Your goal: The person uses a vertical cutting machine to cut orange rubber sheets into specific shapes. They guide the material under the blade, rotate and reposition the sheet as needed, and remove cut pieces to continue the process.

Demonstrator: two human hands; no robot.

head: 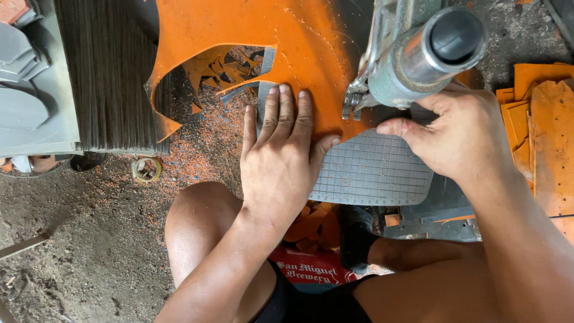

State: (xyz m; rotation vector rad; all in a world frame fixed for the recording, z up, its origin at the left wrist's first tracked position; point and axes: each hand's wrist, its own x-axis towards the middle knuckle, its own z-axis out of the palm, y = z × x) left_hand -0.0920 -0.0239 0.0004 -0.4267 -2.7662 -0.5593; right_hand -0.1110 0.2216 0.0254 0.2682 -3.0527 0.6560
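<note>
At six o'clock, nearest the camera, I note two bare knees and dark shorts, the person seated low over a dirt floor (78, 251). Between the knees sits a red crate (311, 270) holding orange offcuts (314, 227), placed, I judge, to catch scrap as it drops.

At centre, the left hand (281, 155) lies flat, fingers straight and together, palm down, pressing the orange sheet (299, 48) against the grey gridded plate (373, 170). It grips nothing; the spread pressure appears meant to keep the sheet from lifting or skidding.

At three o'clock, the right hand (460, 134) is curled, thumb pointing toward the cutter foot. Whether it clasps the sheet edge or only braces on it, I cannot tell; the machine hides the fingertips.

At one o'clock, the machine head (418, 54), a grey cylinder with a black cap, stands over the plate, its metal foot (354, 101) meeting the sheet edge between both hands.

At twelve o'clock, the sheet runs away from the plate, a large shaped cut-out (227, 69) already opened in it, with orange crumbs scattered below.

At ten o'clock stands a stack of dark thin sheets (110, 72); a tape roll (147, 169) lies on the floor beneath. At three o'clock, far edge, cut orange pieces (550, 125) are piled.
</note>
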